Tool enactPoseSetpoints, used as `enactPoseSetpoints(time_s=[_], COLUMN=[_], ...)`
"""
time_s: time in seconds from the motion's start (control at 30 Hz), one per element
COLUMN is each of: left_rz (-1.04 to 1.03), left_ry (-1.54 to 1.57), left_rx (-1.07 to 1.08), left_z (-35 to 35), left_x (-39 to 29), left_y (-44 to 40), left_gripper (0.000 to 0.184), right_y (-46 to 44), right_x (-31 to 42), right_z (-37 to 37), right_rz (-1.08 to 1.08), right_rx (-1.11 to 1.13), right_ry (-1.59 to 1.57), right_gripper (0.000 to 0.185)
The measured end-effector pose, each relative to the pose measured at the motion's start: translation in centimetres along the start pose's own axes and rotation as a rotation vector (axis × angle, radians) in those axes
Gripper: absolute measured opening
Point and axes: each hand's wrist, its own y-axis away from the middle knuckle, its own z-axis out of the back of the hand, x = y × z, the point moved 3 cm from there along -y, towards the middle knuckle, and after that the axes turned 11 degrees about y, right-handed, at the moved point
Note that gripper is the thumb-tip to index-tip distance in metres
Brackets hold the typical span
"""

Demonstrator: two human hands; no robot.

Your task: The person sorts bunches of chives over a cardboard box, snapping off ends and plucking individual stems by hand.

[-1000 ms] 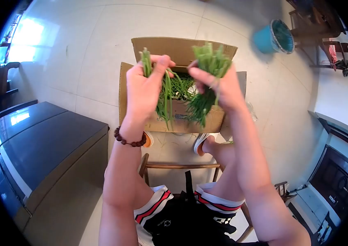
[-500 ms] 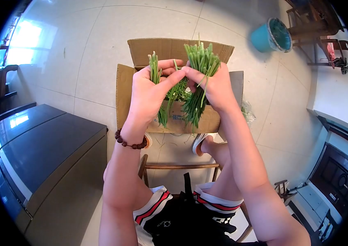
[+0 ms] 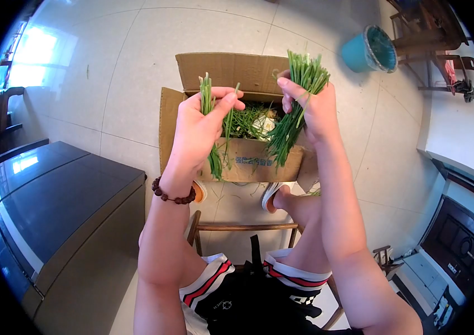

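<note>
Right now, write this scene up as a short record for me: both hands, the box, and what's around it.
Left hand: holding a thinner bunch of green stalks
Right hand: holding a thicker bunch of green stalks
Cardboard box: open, on the floor
Box contents: loose greens and something white, unclear what
Left wrist: dark beaded bracelet
Beyond the box, to the right: blue bucket

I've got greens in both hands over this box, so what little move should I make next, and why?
I'd probably bring your right hand toward the lone stalk at your left hand's fingertips: it stands apart from the small bunch there, while your right hand holds the fuller bunch.
</note>
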Motion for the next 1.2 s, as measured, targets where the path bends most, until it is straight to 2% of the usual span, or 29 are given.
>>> enactPoseSetpoints(time_s=[0.27,0.4,0.5,0.57,0.7,0.77,0.87,0.97,1.07,1.2], left_rz=[0.045,0.053,0.024,-0.059,-0.138,-0.219,-0.113,-0.152,-0.135,-0.116], left_ry=[0.381,0.404,0.321,-0.048,-0.162,0.257,0.303,0.193,0.308,0.242], left_rx=[0.029,-0.009,-0.072,-0.185,-0.225,-0.048,-0.03,-0.044,-0.039,-0.051], left_z=[-0.4,-0.2,0.2,1.2,1.2,0.3,-0.6,-1.2,-0.9,-0.9], left_x=[0.0,0.5,0.7,1.5,1.3,1.1,0.2,0.1,0.2,0.3], left_y=[-0.1,-0.3,-1.0,-1.6,-1.5,-1.4,-0.6,-0.7,-0.8,-0.9], left_gripper=[0.016,0.02,0.028,0.039,0.042,0.034,0.025,0.015,0.02,0.02], right_y=[1.3,1.8,1.7,1.7,2.1,2.2,2.4,2.3,2.2,2.2], right_x=[0.6,1.1,0.3,-0.1,0.0,0.2,0.1,0.0,0.0,0.1], right_z=[-2.8,-3.9,-4.3,-4.5,-4.8,-4.9,-5.0,-5.1,-4.9,-4.9], right_rz=[-0.041,-0.07,-0.094,-0.112,-0.147,-0.154,-0.185,-0.167,-0.165,-0.157], right_rx=[0.202,0.252,0.277,0.293,0.362,0.406,0.416,0.419,0.415,0.389], right_ry=[0.037,0.098,-0.005,-0.095,-0.172,-0.194,-0.159,-0.147,-0.118,-0.126], right_gripper=[0.021,0.021,0.021,0.021,0.021,0.021,0.02,0.019,0.017,0.017])
